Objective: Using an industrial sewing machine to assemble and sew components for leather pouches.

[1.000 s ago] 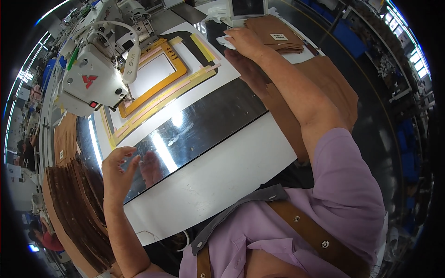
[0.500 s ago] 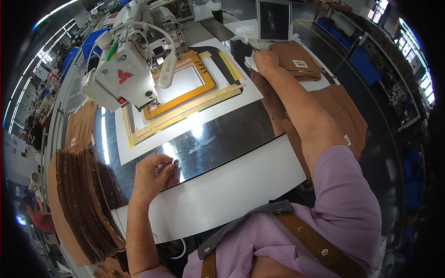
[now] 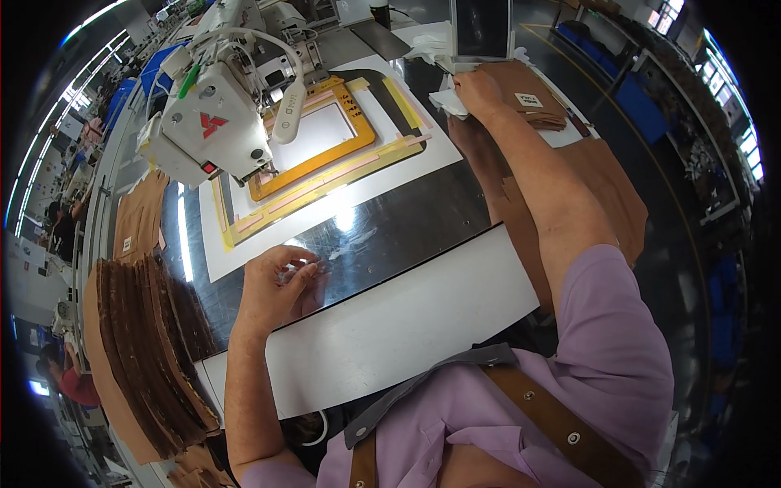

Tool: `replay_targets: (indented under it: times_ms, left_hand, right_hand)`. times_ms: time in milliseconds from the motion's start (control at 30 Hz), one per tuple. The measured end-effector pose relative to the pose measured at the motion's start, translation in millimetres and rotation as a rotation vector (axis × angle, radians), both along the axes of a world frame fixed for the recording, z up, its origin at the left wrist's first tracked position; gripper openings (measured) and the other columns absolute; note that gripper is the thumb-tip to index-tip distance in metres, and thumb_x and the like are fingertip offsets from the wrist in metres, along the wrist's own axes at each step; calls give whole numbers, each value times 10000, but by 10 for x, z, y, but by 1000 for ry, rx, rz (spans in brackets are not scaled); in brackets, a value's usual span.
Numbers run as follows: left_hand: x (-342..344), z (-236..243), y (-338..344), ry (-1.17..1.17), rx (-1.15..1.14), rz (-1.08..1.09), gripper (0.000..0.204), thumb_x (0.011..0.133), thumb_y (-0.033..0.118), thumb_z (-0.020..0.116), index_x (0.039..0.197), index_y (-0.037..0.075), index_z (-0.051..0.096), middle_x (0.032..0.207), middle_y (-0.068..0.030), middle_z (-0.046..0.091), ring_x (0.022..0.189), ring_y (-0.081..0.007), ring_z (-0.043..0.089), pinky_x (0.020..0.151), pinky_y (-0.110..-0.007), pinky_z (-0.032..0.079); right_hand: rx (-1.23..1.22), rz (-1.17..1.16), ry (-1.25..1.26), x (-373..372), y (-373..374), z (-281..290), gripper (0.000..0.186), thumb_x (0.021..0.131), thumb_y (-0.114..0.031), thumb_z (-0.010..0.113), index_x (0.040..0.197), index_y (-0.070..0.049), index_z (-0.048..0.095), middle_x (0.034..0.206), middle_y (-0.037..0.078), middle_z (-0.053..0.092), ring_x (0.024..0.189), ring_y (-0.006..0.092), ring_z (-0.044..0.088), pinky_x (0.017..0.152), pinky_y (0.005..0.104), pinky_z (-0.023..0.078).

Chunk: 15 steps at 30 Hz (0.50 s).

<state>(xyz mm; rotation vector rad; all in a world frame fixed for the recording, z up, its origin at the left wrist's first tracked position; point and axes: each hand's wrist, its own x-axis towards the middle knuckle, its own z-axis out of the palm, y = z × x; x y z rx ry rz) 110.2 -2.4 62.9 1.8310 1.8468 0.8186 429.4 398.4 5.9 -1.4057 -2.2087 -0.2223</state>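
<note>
My left hand (image 3: 277, 289) hovers above the front edge of the dark shiny metal plate (image 3: 390, 228). Its thumb and forefinger come together in a pinch, and whatever lies between them is too small or hidden to make out. My right arm reaches forward to the far right. There my right hand (image 3: 482, 94) closes on a crumpled white piece of cloth or paper (image 3: 448, 102), its fingertips partly hidden. Beside that hand is a stack of brown sheets (image 3: 525, 81) with a white label. An orange frame (image 3: 358, 145) lies under the head of a white sewing machine (image 3: 203, 130).
Thick brown layered pieces (image 3: 142, 350) stand at the left edge, with more brown sheets (image 3: 140, 215) behind them. A dark screen (image 3: 481, 28) rises at the back. Large brown sheets (image 3: 602, 195) lie under my right arm. A white board (image 3: 423, 325) borders the plate in front.
My right hand has shifted slightly to the right with the white piece. My left hand has risen a little; the small dark thing at its fingertips no longer shows.
</note>
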Motion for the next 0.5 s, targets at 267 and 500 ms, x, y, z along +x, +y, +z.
replay_targets:
  times_ms: [267, 500]
  left_hand:
    - [337, -158, 423, -282, -11, 55, 255, 936, 177, 742, 1140, 27, 718, 1074, -108, 733, 952, -186, 695, 845, -319, 555]
    - [777, -480, 1089, -1184, -124, 157, 511, 1019, 339, 647, 1385, 0, 539, 1253, -104, 655, 1085, -182, 674, 890, -293, 585]
  right_hand:
    - [255, 226, 224, -117, -670, 383, 152, 893, -221, 657, 940, -121, 761, 842, 119, 737, 773, 317, 722, 696, 441, 573]
    - [300, 768, 86, -667, -2041, 204, 159, 839, -172, 691, 967, -85, 726, 788, 74, 722, 689, 250, 721, 609, 380, 570]
